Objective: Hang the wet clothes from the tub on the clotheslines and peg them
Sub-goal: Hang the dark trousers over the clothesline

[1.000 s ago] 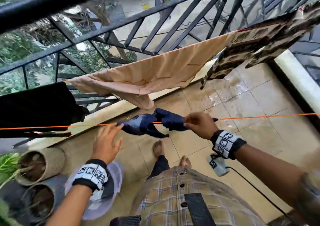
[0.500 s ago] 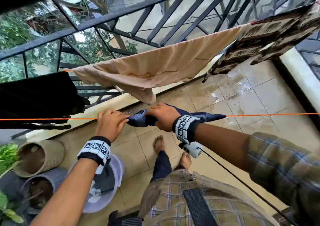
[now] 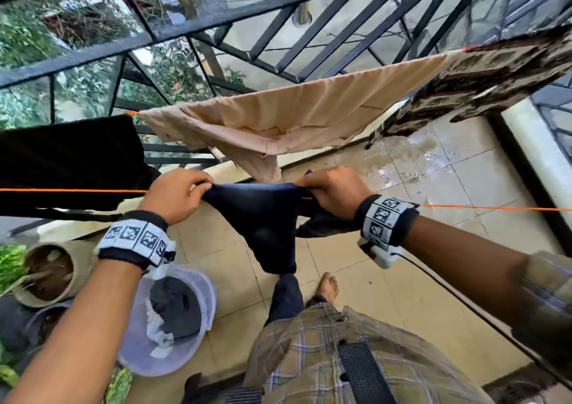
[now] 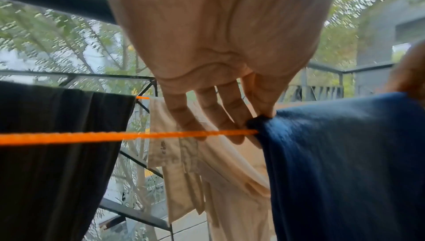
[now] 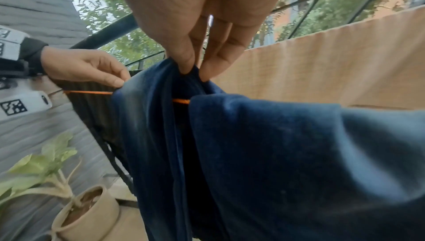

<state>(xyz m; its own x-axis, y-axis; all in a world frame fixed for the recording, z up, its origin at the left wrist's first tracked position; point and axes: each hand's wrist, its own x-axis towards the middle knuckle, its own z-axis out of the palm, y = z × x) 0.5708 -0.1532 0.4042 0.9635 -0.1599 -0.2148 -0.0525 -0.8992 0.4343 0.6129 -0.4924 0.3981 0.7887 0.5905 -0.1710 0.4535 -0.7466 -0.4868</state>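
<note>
A navy blue garment [image 3: 263, 218] hangs over the near orange clothesline [image 3: 495, 208], spread between my two hands. My left hand [image 3: 181, 194] pinches its left top corner at the line; that same left hand [image 4: 260, 117] and the garment [image 4: 345, 154] fill the left wrist view, with the line [image 4: 92, 137] running left. My right hand [image 3: 331, 193] pinches the right part of the cloth; in the right wrist view my right hand [image 5: 195, 70] grips a fold of the garment [image 5: 276, 154] above the line. The tub [image 3: 204, 286] with grey and white clothes stands on the floor at the lower left. No pegs show.
On the far line hang a beige cloth [image 3: 278, 116], a patterned brown cloth [image 3: 483, 85] and a black garment [image 3: 68, 162]. Black railing [image 3: 216, 20] lies beyond. Plant pots [image 3: 49, 273] stand at the left. The floor tiles [image 3: 433, 162] are wet.
The navy garment, bunched on the line a second ago, is now pulled out wide. My left hand has taken its left corner and my right hand has moved back to the right.
</note>
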